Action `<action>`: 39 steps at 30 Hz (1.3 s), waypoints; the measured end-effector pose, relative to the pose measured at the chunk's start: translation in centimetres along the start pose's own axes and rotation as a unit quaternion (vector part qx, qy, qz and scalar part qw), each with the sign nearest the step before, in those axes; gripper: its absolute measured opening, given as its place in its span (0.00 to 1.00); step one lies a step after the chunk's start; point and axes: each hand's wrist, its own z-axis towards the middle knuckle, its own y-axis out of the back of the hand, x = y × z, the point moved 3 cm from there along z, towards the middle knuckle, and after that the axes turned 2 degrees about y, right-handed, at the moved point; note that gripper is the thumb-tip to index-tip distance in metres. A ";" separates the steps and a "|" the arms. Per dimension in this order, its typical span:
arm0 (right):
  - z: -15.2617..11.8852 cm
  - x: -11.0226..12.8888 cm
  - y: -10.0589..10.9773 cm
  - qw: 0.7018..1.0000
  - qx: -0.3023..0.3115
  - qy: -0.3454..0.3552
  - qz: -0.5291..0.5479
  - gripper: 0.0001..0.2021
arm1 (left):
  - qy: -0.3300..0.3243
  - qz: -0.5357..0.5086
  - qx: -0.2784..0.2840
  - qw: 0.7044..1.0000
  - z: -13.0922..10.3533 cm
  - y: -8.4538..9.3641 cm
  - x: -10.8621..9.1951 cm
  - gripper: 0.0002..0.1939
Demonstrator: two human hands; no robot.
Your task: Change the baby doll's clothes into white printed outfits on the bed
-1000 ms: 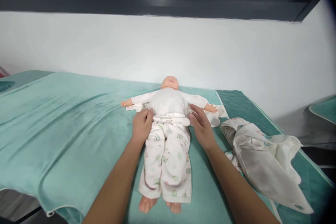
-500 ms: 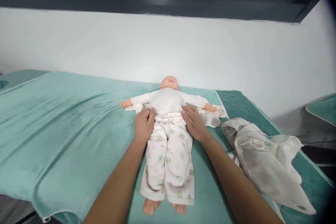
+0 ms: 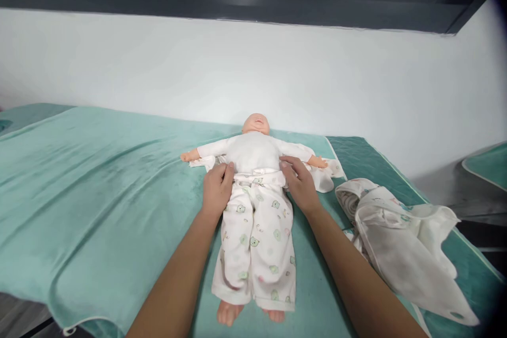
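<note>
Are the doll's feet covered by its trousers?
No, both bare feet stick out below the patterned trousers.

doll (image 3: 256, 124): smooth, plastic-looking | top (image 3: 253, 152): matt cloth | pants (image 3: 235, 243): matt printed cloth | sheet (image 3: 119, 206): plush-looking, creased cloth | wall (image 3: 253, 68): smooth, matt | frame (image 3: 301, 2): smooth, faint sheen

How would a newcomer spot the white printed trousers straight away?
Below the white wall, a bald plastic doll lies face up on pale green cloth. The trousers cover its legs, waistband between the left hand and right hand. Green animal prints set them apart from the plain white long-sleeved top.
</note>
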 end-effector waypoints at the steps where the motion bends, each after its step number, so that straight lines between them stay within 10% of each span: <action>1: 0.0 0.1 0.1 1.000 -0.012 0.013 -0.001 0.18 | 0.003 -0.002 0.001 1.000 0.0 0.0 0.0 0.23; 7: 0.2 -0.6 -0.7 0.994 0.074 0.058 -0.049 0.24 | 0.009 -0.007 0.004 1.000 0.1 0.0 0.0 0.22; 14: 0.8 -1.0 -1.0 0.990 0.123 -0.061 0.013 0.28 | 0.011 -0.020 0.007 1.000 0.1 -0.1 0.0 0.23; 22: -0.5 0.0 -0.3 1.000 0.016 -0.012 0.008 0.23 | 0.028 -0.024 0.014 0.999 0.1 0.0 0.2 0.23; 33: -0.6 -0.1 -0.6 0.986 0.103 -0.104 0.077 0.28 | 0.044 -0.049 0.015 0.998 0.0 -0.1 0.2 0.23; 39: -0.6 0.1 -0.3 0.994 0.044 -0.076 0.057 0.31 | 0.049 -0.053 0.015 0.997 0.0 0.0 0.2 0.23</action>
